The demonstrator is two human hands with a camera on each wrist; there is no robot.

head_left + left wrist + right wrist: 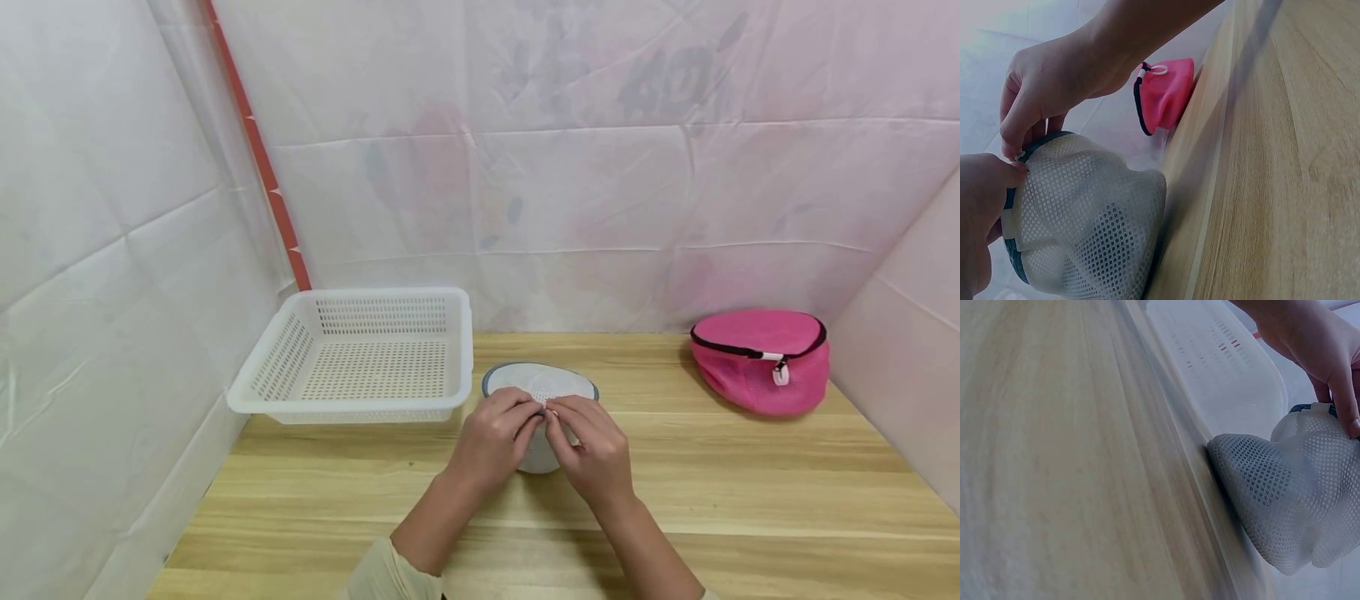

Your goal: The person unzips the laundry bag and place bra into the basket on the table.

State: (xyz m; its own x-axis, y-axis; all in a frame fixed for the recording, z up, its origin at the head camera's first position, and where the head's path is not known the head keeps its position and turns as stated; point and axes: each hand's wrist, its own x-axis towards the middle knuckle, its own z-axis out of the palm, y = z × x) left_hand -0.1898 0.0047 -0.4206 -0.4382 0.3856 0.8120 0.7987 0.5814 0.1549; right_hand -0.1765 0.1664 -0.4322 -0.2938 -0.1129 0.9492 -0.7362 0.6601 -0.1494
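Note:
A white mesh laundry bag [540, 377] with grey-blue edging stands on the table between both hands. My left hand [492, 437] pinches its edged rim on the near side, thumb against fingers. Right beside it, my right hand [597, 450] pinches the same rim, the fingertips of both hands almost meeting. In the left wrist view, a small whitish piece shows at the fingertips, on the dark edging of the mesh laundry bag [1085, 200]. The bag's soft side sags in folds in the right wrist view, and a denser, darker mesh patch shows through low down.
To the left, a white plastic basket [360, 406] with slotted walls stands near the back of the table. A pink mesh bag [761, 379] with black edging and a white zip pull sits at the back right. White sheeting [570, 192] hangs behind and at both sides.

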